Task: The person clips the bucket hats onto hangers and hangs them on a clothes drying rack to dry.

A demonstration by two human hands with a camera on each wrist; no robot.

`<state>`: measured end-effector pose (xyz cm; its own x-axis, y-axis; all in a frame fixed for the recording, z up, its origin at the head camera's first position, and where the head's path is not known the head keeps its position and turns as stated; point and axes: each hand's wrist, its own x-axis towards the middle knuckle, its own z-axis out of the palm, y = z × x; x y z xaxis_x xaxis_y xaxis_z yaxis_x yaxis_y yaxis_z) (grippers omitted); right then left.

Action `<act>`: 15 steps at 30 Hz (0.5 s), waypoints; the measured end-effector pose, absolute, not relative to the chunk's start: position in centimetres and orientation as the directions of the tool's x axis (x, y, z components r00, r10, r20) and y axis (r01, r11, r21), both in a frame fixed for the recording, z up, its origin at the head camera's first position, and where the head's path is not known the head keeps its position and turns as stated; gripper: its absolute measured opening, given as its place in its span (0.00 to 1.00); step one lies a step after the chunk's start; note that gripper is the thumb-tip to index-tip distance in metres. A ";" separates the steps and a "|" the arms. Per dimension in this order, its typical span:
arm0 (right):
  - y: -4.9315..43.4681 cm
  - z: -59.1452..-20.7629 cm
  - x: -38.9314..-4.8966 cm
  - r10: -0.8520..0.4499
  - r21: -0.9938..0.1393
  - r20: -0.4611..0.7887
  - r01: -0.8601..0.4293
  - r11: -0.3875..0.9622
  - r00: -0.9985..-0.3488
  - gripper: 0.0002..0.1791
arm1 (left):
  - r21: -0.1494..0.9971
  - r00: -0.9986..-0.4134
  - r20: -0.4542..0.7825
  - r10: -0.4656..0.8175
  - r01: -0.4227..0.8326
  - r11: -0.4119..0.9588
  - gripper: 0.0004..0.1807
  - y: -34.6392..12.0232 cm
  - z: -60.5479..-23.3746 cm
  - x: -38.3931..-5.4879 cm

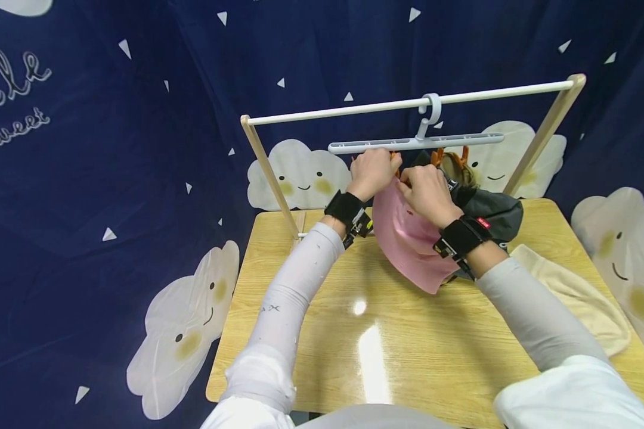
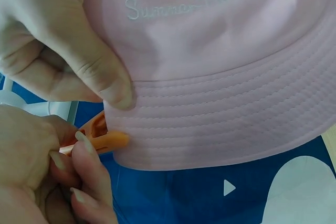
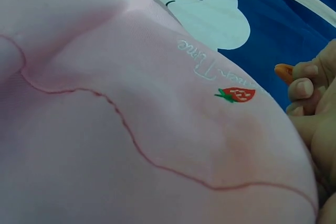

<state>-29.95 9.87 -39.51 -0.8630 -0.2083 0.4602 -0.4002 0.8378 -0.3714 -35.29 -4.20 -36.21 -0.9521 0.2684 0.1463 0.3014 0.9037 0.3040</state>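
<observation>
While your left hand (image 1: 372,171) pinches an orange plastic clip (image 2: 109,141), your right hand (image 1: 428,192) pinches a pink fabric bucket hat (image 1: 402,241) right of frame centre.

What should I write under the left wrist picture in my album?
The right hand pinches a pink strawberry hat while the left hand holds an orange clip at its brim.
</observation>
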 end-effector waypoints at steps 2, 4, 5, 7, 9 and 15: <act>9.8 -39.4 -30.1 -0.215 -0.362 0.462 -0.404 0.840 -0.861 0.16 | 0.299 -0.954 0.144 0.263 0.296 0.907 0.24 -4.2 -36.3 -35.3; 9.6 -39.1 -30.3 -0.222 -0.354 0.467 -0.411 0.840 -0.856 0.18 | 0.295 -0.954 0.143 0.262 0.293 0.909 0.24 -4.2 -36.4 -35.3; 9.6 -39.0 -30.4 -0.227 -0.348 0.472 -0.416 0.840 -0.852 0.19 | 0.294 -0.955 0.142 0.260 0.291 0.910 0.24 -4.2 -36.4 -35.4; 9.4 -38.7 -30.5 -0.232 -0.340 0.485 -0.427 0.838 -0.843 0.20 | 0.293 -0.955 0.141 0.260 0.291 0.911 0.25 -4.3 -36.4 -35.4; 9.3 -38.3 -30.6 -0.235 -0.336 0.499 -0.436 0.835 -0.834 0.20 | 0.291 -0.956 0.137 0.260 0.290 0.912 0.25 -4.3 -36.4 -35.4; 8.9 -38.0 -30.7 -0.217 -0.356 0.504 -0.429 0.830 -0.836 0.17 | 0.304 -0.964 0.137 0.226 0.258 0.917 0.28 -4.6 -36.7 -35.6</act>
<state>-30.74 8.87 -38.03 -0.8363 -0.2167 0.5036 -0.4293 0.8301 -0.3558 -35.61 -4.57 -36.66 -0.9644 0.2258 0.1375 0.2580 0.9171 0.3038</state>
